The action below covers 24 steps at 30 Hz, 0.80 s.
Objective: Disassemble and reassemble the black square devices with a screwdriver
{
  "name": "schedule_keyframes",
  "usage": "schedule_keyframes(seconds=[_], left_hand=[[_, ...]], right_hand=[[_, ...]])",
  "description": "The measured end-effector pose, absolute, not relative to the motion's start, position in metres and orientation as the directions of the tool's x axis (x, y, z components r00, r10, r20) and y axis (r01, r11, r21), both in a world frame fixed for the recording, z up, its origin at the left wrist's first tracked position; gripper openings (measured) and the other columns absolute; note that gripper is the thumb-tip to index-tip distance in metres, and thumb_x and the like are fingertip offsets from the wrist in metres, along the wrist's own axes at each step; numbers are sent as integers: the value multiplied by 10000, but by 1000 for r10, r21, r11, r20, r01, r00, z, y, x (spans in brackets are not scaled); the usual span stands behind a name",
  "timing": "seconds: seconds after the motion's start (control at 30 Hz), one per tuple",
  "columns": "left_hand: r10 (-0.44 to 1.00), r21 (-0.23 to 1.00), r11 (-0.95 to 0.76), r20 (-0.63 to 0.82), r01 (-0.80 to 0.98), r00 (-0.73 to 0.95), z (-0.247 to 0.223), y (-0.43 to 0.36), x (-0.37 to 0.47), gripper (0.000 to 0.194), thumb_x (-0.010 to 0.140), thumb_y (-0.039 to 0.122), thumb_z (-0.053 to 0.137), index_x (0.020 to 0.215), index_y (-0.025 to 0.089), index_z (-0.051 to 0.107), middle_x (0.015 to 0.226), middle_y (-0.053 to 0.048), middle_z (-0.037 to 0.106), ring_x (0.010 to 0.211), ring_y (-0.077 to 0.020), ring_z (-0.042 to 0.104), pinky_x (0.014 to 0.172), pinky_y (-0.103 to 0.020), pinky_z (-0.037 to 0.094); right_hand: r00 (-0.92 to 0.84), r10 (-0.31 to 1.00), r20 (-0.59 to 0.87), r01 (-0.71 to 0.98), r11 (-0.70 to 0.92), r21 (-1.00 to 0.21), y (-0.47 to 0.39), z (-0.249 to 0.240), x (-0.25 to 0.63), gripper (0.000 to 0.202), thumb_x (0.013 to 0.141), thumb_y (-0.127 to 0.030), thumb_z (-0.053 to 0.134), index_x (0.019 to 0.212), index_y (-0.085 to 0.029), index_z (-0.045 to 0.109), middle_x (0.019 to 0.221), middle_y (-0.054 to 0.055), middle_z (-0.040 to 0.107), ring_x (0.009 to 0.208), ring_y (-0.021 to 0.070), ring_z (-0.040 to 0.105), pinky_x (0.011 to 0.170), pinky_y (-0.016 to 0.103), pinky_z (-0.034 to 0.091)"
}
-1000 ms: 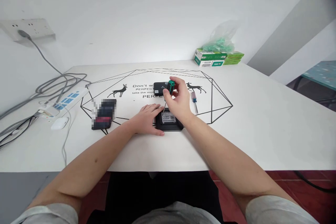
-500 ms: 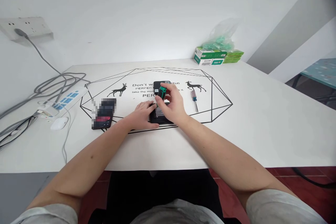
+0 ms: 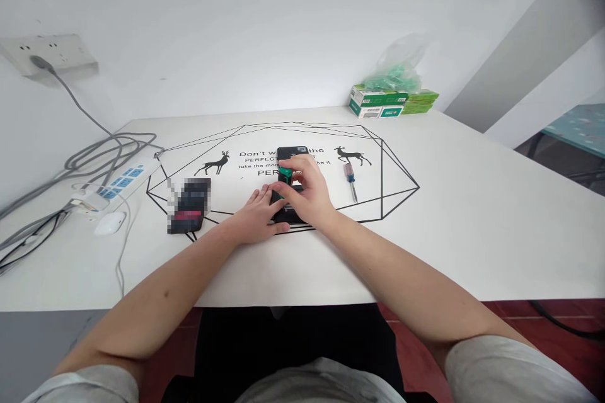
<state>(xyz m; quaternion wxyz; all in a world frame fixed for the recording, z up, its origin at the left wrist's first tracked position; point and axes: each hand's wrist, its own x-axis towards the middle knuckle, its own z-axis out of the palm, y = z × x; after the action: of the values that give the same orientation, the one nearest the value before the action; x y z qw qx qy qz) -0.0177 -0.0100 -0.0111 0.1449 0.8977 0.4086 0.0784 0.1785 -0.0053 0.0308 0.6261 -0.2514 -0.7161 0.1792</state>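
Gripping a green-and-black screwdriver [image 3: 285,174] in the right hand [image 3: 308,192], with thumb and fingers curled closed around the handle. Held handle-up above a flat black case [image 3: 293,218], near the middle of the white tabletop [image 3: 449,258]. Unable to see the shaft behind the hand; cannot tell of any contact at the tip. Resting the left hand [image 3: 255,219] along the left side of the same case, palm down and open, fingers extended and slightly parted, thumb set apart at the near edge. Cannot tell how firmly pressed. Reaching close to the right thumb at the fingertips, with actual contact unclear.

Noted just behind the case: a second black device [image 3: 287,152], partly covered by the right hand. Noted to the right, apart from both hands: a second screwdriver [image 3: 350,181], lying with tip toward the near table edge, in front of a printed deer [image 3: 353,156]. Noted to the left, beyond the left forearm: a dark phone-like object [image 3: 191,208], obscured by pixelation. Farther left: a white earbud case [image 3: 110,223], a white power strip [image 3: 123,182] with blue outlets, and looped grey cables [image 3: 111,138]. At the far right: green-and-white boxes [image 3: 378,101] beneath a translucent plastic bag [image 3: 396,75].
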Motion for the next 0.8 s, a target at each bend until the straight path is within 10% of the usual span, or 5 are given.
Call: schedule_keyframes(seconds=[0.27,0.5,0.8], left_hand=[[728,350,-605,-122,716,675,3,-11,-16,776,1120,661,515,1791,391,234,1882,-70,-108,1712,-481,-86,1350,-733,98],[707,325,-648,-81,689,702,-2,-9,-17,716,1141,572,517,1781,359,279,1882,-114,96,1730,-436,36,1360,-722,103],[691,295,-681,-42,670,721,-2,-7,-15,694,1141,557,499,1762,296,333,1862,-150,182,1727,-439,100,1367,-696,142]], right_hand=[[-152,691,707,-9,714,-700,-2,36,187,302,1066,-525,612,1211,-298,750,1185,84,744,1074,236,727,868,432,657],[-198,708,678,-80,678,-731,-4,36,187,356,1093,-565,547,1178,-313,784,1221,82,704,1206,253,688,1064,511,617],[-102,751,653,-90,647,-757,-5,34,179,336,1015,-598,686,1150,-301,765,1180,74,719,1055,229,721,887,441,660]])
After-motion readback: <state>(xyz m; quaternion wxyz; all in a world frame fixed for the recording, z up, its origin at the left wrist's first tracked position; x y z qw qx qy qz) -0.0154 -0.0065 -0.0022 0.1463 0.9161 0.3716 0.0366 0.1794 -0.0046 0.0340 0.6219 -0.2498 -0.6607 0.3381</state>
